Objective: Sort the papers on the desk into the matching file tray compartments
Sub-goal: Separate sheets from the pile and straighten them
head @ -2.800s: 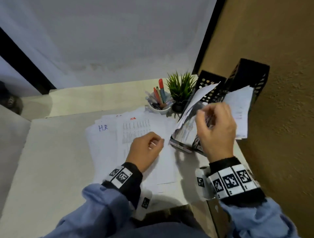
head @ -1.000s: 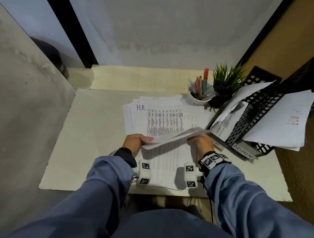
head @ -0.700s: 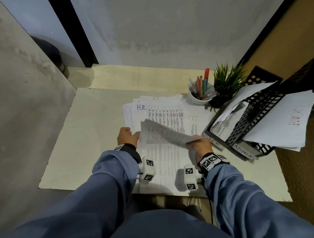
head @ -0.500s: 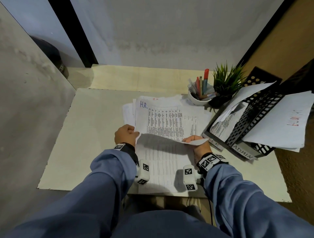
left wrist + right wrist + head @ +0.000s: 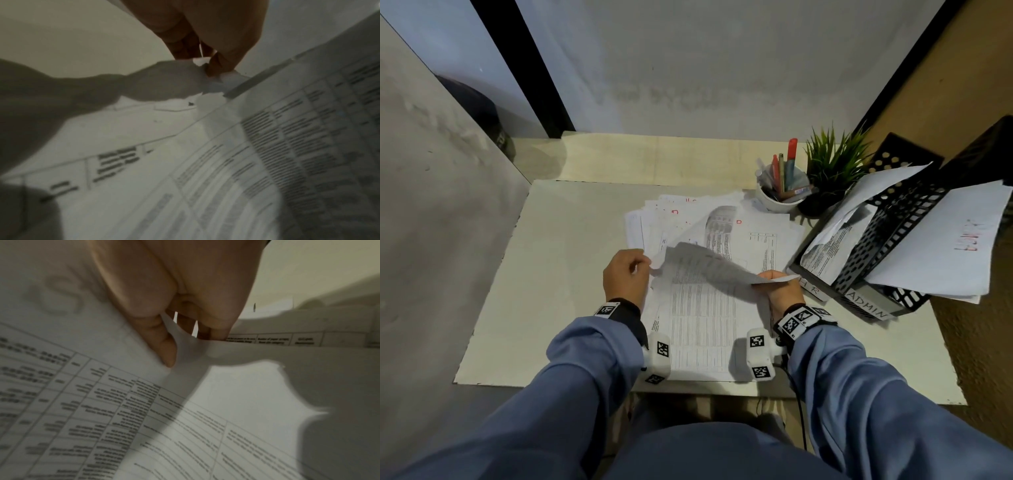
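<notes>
Overhead first: left hand (image 5: 625, 274) and right hand (image 5: 779, 291) pinching opposite corners of one printed sheet (image 5: 709, 270), lifted and bowed above the loose paper pile (image 5: 709, 329) on the tabletop (image 5: 571, 260). Black file tray (image 5: 887, 240) at right, labels "H R" and "ADMIN" readable, both compartments already holding papers. Pen cup (image 5: 779, 195) and small plant (image 5: 832, 171) just behind the pile, close to the tray's near end; likely in the way of a low swing to the right.

Left wrist view: fingers (image 5: 222, 65) closed on a crumpled corner of the sheet, printed tables below, blurred.

Right wrist view: thumb and fingers (image 5: 164, 350) clamping the sheet edge, paper puckered at the pinch.

Handling, judged: very light, floppy, creases and tears easily; probably best held at two corners or along an edge, kept taut. Category mark on held sheet unreadable, so matching compartment cannot be told.
</notes>
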Available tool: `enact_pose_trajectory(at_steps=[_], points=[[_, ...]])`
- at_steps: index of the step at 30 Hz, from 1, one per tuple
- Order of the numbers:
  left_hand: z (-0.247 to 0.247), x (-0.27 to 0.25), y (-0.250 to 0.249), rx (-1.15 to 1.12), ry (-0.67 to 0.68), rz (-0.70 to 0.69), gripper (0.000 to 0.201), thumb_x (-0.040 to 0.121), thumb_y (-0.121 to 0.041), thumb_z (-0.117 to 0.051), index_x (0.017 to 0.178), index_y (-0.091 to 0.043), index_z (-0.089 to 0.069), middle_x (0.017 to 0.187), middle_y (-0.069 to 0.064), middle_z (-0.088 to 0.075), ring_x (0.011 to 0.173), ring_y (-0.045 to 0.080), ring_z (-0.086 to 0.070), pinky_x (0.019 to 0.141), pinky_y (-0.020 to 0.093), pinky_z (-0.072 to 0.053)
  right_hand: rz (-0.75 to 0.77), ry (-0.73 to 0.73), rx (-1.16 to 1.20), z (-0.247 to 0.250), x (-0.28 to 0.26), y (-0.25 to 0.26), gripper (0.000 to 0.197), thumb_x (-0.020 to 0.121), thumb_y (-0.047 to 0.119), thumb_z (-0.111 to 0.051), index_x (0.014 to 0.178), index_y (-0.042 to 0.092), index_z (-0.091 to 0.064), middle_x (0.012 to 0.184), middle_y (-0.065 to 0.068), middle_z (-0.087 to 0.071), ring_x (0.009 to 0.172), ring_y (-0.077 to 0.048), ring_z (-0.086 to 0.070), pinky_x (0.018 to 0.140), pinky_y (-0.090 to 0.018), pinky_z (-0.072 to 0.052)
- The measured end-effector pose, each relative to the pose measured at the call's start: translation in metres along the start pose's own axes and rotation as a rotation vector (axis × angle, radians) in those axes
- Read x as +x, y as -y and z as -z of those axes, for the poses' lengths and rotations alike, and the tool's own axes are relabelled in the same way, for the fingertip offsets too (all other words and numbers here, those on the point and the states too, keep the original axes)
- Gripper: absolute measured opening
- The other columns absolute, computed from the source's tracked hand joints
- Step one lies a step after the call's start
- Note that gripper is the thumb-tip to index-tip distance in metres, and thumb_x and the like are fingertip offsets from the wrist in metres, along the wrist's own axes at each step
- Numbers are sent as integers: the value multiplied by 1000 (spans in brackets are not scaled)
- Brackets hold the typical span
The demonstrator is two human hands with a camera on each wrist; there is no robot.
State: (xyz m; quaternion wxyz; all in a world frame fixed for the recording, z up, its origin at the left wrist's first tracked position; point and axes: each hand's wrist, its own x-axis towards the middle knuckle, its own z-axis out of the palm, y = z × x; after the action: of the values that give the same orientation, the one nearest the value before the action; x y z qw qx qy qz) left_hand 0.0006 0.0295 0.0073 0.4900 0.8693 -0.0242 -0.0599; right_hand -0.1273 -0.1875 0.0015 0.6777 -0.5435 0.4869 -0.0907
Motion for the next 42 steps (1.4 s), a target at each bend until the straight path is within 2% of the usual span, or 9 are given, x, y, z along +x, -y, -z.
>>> enact_pose_trajectory(at_steps=[4, 11, 14, 18, 22, 26, 32, 37, 42], points=[[-9, 0, 0, -165, 50, 92, 29, 81, 9, -43, 66, -10, -58, 89, 4, -68, 90, 19, -61, 66, 0, -39, -14, -31, 16, -2, -3, 6, 34, 76, -20, -48, 57, 7, -53, 39, 6, -56, 57, -17, -46, 39, -10, -40], [-22, 2, 17, -406, 176, 287, 29, 66, 2, -38, 53, -19, -54, 68, 1, -64, 81, 28, -56, 76, 40, -43, -103, -53, -168, 3, 7, 7, 23, 76, -7, -65, 96, 4, -64, 98, -10, -63, 95, -23, -57, 89, -33, -50], [-18, -2, 15, -434, 250, 295, 18, 72, -11, -59, 56, -16, -53, 67, 6, -52, 74, 21, -47, 72, 36, -40, -150, -133, -198, -1, 7, 10, 13, 79, -13, -57, 75, -1, -60, 81, -10, -61, 86, -25, -57, 63, -8, -51], [-15, -3, 22, -421, 259, 284, 18, 82, -7, -69, 64, -12, -70, 78, 15, -64, 78, 25, -57, 82, 45, -50, -99, -33, -98, 4, 0, 8, 25, 64, -16, -65, 69, 8, -64, 81, -9, -66, 85, -26, -60, 84, -38, -51], [-14, -6, 12, -422, 229, 314, 31, 80, -22, -72, 49, -19, -63, 69, 11, -58, 72, 23, -51, 75, 42, -48, -104, -34, -173, 6, -2, 14, 23, 69, -8, -69, 69, 13, -59, 79, -6, -62, 83, -24, -58, 89, -41, -49], [-8, -10, -16, -386, 312, 461, 58, 79, -72, -43, 103, -25, -64, 109, -6, -59, 107, 17, -54, 102, 36, -40, -90, -62, 30, -1, -12, 21, 40, 68, -17, -65, 101, 4, -58, 94, -16, -63, 90, -31, -61, 81, -35, -51], [6, -32, -67, -569, 268, 122, 21, 83, -3, -67, 97, -20, -67, 99, -1, -72, 93, 11, -70, 83, 29, -55, 194, -14, 94, -13, -41, 75, 52, 77, -14, -63, 124, 5, -50, 107, -9, -66, 98, -24, -63, 83, -31, -54], [20, -34, -98, -476, 92, -157, 16, 82, -7, -70, 91, -18, -64, 90, -6, -68, 80, -1, -67, 68, 14, -53, 509, -2, 107, -5, -78, 108, 38, 77, -8, -65, 102, 20, -60, 103, -5, -65, 93, -9, -63, 73, -17, -54], [-1, -39, -57, -206, 216, -7, 22, 84, -21, -69, 103, -9, -66, 93, 3, -70, 89, 14, -69, 74, 24, -54, 289, -54, 26, -22, -76, 67, 23, 80, -12, -59, 89, 9, -56, 89, -11, -63, 81, -18, -60, 69, -21, -47]])
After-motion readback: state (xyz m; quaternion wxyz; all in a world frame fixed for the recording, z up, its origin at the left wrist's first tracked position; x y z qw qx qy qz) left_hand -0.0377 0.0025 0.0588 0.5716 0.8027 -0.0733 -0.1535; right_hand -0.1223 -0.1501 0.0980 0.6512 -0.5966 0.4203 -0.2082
